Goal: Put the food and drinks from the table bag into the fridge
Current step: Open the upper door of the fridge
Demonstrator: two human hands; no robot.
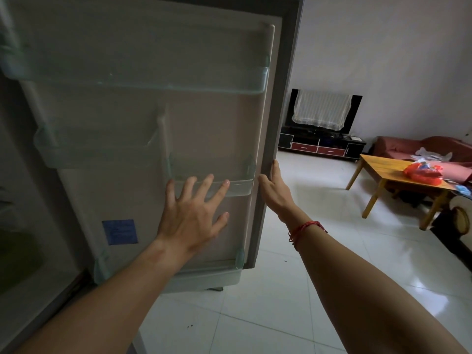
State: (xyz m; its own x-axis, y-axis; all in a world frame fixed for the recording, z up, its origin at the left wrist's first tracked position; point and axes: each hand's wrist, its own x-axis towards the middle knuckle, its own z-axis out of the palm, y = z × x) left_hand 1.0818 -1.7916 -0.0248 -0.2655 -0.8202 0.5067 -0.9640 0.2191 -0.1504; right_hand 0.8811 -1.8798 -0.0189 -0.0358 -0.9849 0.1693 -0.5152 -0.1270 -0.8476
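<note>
The fridge door stands wide open in front of me, its inner side with clear plastic shelves facing me. My left hand lies flat with spread fingers against the inner panel, fingertips on the small clear door shelf. My right hand holds the door's outer edge, fingers mostly hidden behind it. The dark fridge interior shows at the far left. A red plastic bag with packaged items lies on the wooden table at the right.
White tiled floor stretches between the fridge and the table. A TV stand with a cloth-covered screen lines the far wall. A red sofa sits behind the table, and a dark round object stands at the right edge.
</note>
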